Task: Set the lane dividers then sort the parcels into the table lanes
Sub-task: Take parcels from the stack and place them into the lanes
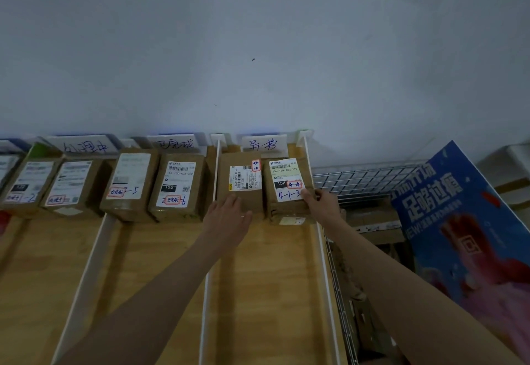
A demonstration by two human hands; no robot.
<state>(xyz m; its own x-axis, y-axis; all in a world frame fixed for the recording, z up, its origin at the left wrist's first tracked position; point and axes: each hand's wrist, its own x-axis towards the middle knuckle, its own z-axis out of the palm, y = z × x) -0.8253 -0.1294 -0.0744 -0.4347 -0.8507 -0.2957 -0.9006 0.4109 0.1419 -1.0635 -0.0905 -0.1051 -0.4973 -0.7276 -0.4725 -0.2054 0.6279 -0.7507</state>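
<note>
Head view: left hand flat on one parcel, right hand grips 2nd parcel; push both square w/ dividers.

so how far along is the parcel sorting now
Done: white dividers stand on the table, and six parcels sit in lanes. In hand: left hand rests on one parcel, right hand holds the next parcel. Left: boxes in the wire basket.
</note>
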